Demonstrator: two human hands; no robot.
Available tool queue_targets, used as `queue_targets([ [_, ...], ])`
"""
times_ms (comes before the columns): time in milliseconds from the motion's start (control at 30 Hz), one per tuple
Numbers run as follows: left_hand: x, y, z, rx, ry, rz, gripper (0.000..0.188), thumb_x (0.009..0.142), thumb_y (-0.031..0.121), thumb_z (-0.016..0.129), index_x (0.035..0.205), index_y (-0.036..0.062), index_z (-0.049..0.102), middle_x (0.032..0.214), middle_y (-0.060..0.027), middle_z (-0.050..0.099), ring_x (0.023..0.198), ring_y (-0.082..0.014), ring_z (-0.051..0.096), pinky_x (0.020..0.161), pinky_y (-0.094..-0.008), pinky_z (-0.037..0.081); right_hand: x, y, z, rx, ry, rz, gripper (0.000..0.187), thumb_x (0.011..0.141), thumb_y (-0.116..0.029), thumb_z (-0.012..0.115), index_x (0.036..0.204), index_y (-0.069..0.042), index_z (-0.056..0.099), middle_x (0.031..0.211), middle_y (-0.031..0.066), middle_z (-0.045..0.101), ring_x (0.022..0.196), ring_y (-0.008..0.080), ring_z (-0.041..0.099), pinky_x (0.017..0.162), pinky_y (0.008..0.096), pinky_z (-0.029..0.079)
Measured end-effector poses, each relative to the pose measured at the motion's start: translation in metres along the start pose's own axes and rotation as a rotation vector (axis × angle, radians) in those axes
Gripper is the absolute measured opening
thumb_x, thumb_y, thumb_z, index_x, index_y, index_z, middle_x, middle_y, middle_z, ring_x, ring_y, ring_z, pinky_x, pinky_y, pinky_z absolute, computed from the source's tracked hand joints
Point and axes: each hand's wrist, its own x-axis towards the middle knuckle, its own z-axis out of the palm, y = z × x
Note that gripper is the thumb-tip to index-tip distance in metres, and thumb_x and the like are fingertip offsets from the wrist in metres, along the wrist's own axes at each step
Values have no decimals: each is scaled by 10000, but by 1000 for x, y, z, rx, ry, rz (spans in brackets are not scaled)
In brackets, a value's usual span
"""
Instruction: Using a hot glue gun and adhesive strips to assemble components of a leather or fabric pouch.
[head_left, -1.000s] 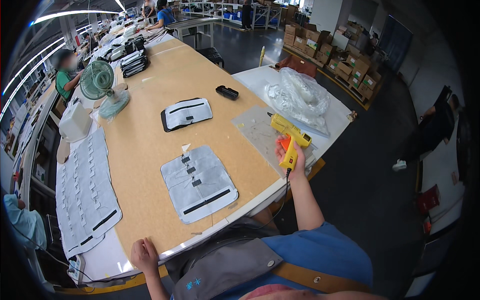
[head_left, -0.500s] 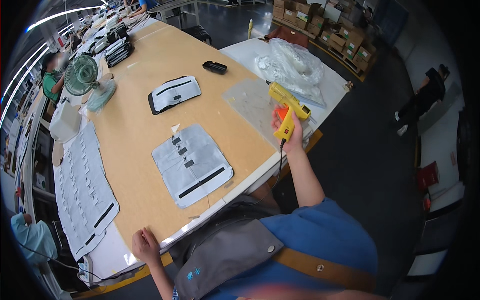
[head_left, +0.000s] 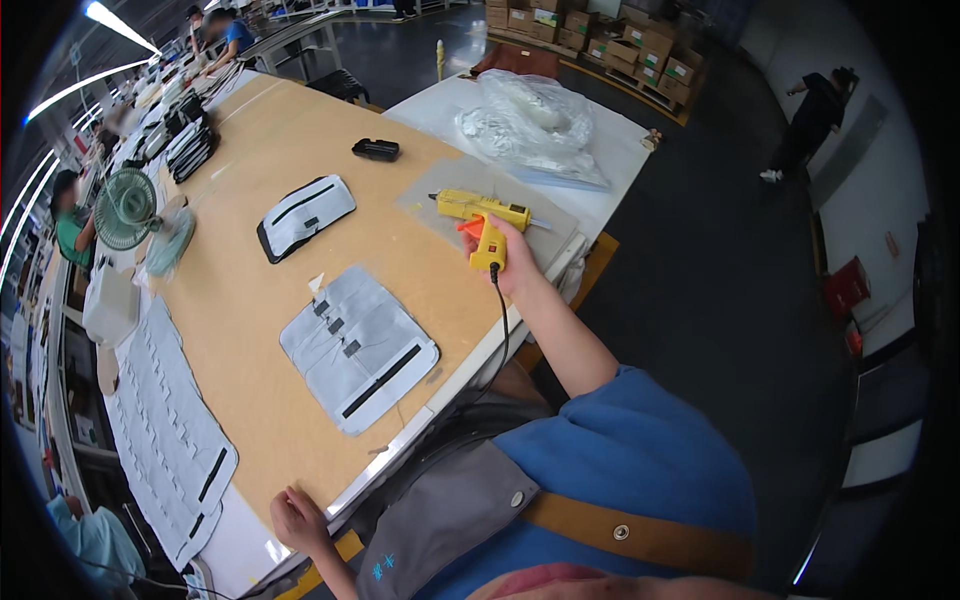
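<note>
My right hand [head_left: 508,257] is wrapped round the handle of a yellow hot glue gun [head_left: 484,207] with an orange trigger. Its nozzle points left above a clear sheet at the table's right side, a glue stick pokes out of its back, and a black cord hangs from the handle. Loosely curled, my left hand [head_left: 298,518] rests at the table's near edge with nothing visible in it. Between the hands lies a grey fabric panel [head_left: 375,345] with small black tabs and a black strip. Farther off is a smaller grey panel with black edging [head_left: 306,216].
At left lies a long grey panel [head_left: 165,430], with a green fan [head_left: 126,208] beyond it. A black case [head_left: 376,150] sits near the clear sheet [head_left: 425,195]. A plastic bag of white pieces [head_left: 530,115] stands at the far right. Other people are around the room.
The glue gun has tipped from slanting to nearly level, its nozzle now pointing left. My view has shifted, so the table appears farther left. My left hand stays at the edge.
</note>
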Motion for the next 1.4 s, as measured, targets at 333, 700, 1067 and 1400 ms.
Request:
queue_targets([
  [333, 27, 61, -56, 76, -642, -407, 691, 1005, 540, 360, 1346, -48, 487, 1337, -267, 545, 1246, -426, 509, 1051, -483, 406, -49, -43, 21, -1790, 397, -146, 456, 948, -475, 594, 837, -39, 668, 632, 113, 656, 593, 268, 673, 562, 388, 532],
  [700, 11, -6, -8, -121, 38, -31, 189, 968, 156, 573, 840, 19, 598, 705, -109, 570, 600, -244, 537, 547, -358, 422, -60, -5, -25, -1521, 122, -1137, 153, 877, -148, 652, 1025, -110, 656, 1003, 77, 653, 873, 302, 660, 723, 394, 536],
  [1067, 9, 14, -6, -119, 127, -44, 117, 852, 170, 680, 785, 75, 661, 692, -122, 647, 639, -306, 646, 576, -402, 504, -37, -15, -83, -1569, 44, -1107, 112, 937, -32, 632, 1029, -8, 691, 1003, 103, 648, 938, 210, 637, 815, 313, 529],
  [1400, 14, 18, -17, -79, 128, -30, 133, 854, 176, 678, 758, 97, 632, 680, -67, 627, 623, -268, 632, 540, -379, 488, -43, -15, -65, -1664, 104, -928, 177, 971, -182, 630, 1002, -10, 660, 946, 67, 649, 846, 166, 620, 751, 292, 509],
])
